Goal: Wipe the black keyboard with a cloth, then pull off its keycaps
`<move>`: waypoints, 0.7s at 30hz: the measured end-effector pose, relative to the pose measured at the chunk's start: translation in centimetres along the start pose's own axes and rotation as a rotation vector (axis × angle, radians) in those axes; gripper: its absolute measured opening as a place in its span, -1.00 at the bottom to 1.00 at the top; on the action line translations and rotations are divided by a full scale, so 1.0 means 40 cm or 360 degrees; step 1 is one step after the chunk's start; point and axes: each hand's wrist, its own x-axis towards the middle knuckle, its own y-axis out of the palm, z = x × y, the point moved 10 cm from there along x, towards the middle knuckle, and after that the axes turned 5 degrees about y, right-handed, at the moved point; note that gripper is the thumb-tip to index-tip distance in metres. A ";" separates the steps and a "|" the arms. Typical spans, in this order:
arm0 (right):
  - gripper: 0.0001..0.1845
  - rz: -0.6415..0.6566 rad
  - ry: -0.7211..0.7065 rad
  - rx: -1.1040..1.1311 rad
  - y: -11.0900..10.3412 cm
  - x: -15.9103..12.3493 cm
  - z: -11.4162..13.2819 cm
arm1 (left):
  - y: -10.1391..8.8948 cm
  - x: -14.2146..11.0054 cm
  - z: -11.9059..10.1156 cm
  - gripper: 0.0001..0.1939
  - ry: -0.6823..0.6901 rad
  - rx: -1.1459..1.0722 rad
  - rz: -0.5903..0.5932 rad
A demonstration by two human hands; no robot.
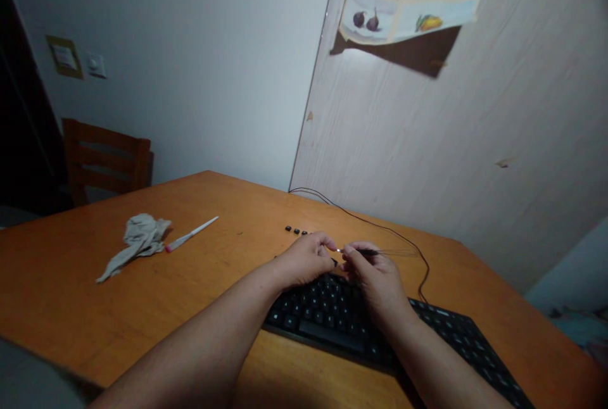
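A black keyboard (327, 311) lies on the table under both my hands. In the fingers of my right hand (373, 276) is a slim keycap puller (368, 252) with a dark body, its thin wires pointing right. The puller's small shiny end points at my left hand (306, 260), whose fingers are bent close to it above the keyboard's back edge. A small black piece, apparently a keycap (335, 263), shows at my left fingertips. Behind my left hand sits a short row of loose black keycaps (296, 231), partly covered by the hand.
A crumpled grey cloth (145, 235) and a white brush-like stick (192, 233) with a pink end lie on the left of the wooden table (190, 327). The keyboard's cable (380, 226) runs along the back. A wooden chair (107, 159) stands beyond the far left edge.
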 end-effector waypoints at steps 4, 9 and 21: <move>-0.61 -0.0091 -0.0086 -0.0212 -0.027 0.006 0.019 | -0.017 0.005 0.012 -0.75 -0.0029 -0.0034 -0.0076; -0.66 0.0034 -0.0394 -0.0603 -0.011 0.016 0.035 | -0.017 0.009 0.019 -0.81 -0.0089 -0.0250 -0.0089; -0.76 0.0244 -0.0972 -0.1352 0.054 -0.034 0.084 | -0.014 0.001 0.012 -0.70 -0.0135 -0.0353 -0.0104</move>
